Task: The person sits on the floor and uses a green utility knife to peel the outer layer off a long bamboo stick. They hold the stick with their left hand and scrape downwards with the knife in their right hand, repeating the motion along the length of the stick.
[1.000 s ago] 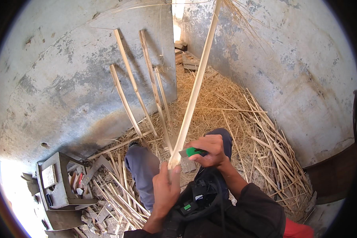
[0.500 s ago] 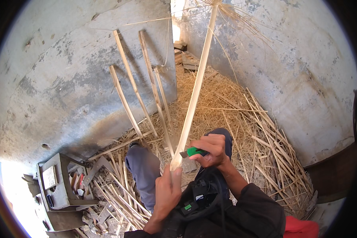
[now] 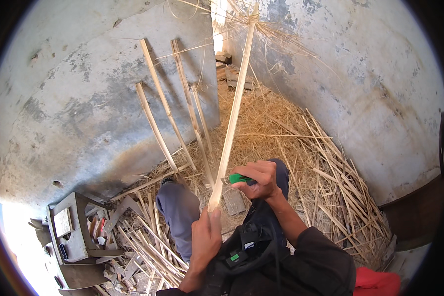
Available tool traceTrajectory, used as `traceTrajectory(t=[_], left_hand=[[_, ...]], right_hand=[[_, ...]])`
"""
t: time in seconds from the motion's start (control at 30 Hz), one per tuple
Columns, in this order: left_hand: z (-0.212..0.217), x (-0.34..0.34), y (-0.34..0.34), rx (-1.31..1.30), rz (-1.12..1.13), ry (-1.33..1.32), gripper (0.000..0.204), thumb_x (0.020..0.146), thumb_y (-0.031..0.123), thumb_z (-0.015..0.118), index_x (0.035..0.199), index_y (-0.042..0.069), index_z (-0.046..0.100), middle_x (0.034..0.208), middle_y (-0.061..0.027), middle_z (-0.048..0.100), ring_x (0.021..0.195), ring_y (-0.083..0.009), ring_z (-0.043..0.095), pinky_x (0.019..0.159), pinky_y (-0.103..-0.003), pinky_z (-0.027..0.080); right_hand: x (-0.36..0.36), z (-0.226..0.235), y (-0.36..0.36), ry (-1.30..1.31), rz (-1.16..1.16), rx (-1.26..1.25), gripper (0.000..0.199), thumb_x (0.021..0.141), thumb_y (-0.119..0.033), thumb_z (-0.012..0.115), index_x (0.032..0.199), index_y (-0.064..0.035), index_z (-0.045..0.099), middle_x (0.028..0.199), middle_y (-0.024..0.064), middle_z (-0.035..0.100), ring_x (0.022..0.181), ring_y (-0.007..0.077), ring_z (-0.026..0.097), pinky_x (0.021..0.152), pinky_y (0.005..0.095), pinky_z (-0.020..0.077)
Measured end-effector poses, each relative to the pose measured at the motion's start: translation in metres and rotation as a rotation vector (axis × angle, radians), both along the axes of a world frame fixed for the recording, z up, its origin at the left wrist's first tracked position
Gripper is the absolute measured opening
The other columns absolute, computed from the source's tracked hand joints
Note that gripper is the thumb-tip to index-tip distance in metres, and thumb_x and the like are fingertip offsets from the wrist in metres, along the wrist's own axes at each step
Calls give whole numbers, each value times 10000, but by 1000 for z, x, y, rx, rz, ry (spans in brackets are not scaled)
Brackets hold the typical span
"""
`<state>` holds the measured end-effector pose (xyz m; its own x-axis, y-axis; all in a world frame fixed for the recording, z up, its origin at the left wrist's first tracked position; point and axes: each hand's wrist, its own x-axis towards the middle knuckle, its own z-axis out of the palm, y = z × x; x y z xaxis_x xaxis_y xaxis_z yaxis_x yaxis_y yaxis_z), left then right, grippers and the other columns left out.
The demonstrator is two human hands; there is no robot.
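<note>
A long pale wooden strip (image 3: pixel 236 106) slants away from me, its near end gripped in my left hand (image 3: pixel 205 235). Thin curled shavings (image 3: pixel 269 30) fan out around its far end, up by the wall corner. My right hand (image 3: pixel 260 178) is closed around a green-handled knife (image 3: pixel 239 178), held just right of the strip's lower part. The knife's blade is hard to make out against the strip, so I cannot tell whether it touches the wood.
Several wooden strips (image 3: pixel 155 74) lean on the left wall. Straw-like shavings (image 3: pixel 266 116) cover the floor. Split sticks lie in a pile (image 3: pixel 350 202) on the right and in a bundle (image 3: pixel 148 246) at lower left. Beside that bundle stands a worn stool-like frame (image 3: pixel 74 232) holding odds and ends.
The strip has tilted, its far end swinging left and down. My right hand and the knife have shifted slightly up and left. The left hand keeps its grip.
</note>
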<state>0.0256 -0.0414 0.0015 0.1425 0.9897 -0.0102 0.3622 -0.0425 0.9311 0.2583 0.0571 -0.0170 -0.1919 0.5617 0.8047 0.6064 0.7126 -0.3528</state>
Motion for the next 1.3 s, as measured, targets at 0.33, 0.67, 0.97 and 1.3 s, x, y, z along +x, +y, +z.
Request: traceTrajectory(t=[0.33,0.67,0.97,1.3], left_hand=[[-18,-8,-27,-106,-107,35,305,1127,253,589,1216,-27,667,723,-270,632,660,-488,662,608,-470,487],[-9,-18,-2,51,58,-101,280,1123,229,622,1092,-48,652,629,-95,540,576,-121,486,547,-347,401],[-17,-1,7,67,-8,-121,270,1103,221,646,1108,-49,650,670,-129,573,591,-181,512,578,-389,425],[7,15,26,197,4,-8,335,1090,176,651,1322,-59,592,866,-210,723,830,-340,749,750,-449,550]], right_hand=[[78,-10,82,479,-348,-172,326,1079,-351,698,1029,-54,822,704,13,667,597,63,529,572,318,399],[38,-22,32,813,222,-607,328,1107,-354,652,1199,-59,762,714,-55,563,601,23,425,560,236,313],[-22,7,-7,933,334,-649,302,995,-137,820,1255,-2,748,993,53,796,951,107,740,888,304,576],[-38,16,-15,751,130,-605,229,962,-122,863,1134,17,800,947,75,825,864,91,732,803,265,572]])
